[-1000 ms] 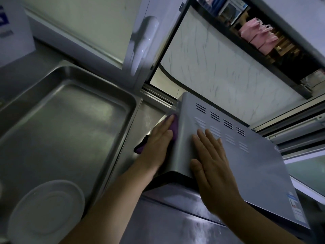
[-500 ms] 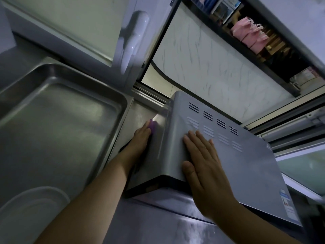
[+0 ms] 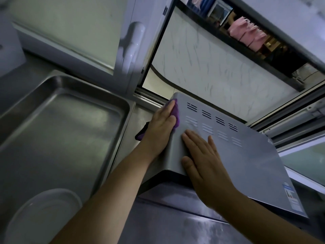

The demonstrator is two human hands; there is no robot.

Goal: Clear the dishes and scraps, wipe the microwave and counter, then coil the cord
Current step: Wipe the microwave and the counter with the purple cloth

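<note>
Pressing purple cloth [image 3: 175, 115] on smooth metal microwave [image 3: 246, 155], left hand [image 3: 161, 126] flat, right hand [image 3: 205, 159] flat, released.

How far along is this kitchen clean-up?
Midway. A white round plate already sits in the steel tray. In hand: the left hand presses a purple cloth on the grey metal microwave, which the right hand steadies. Counter wiping can't be judged; no cord in view.
</note>
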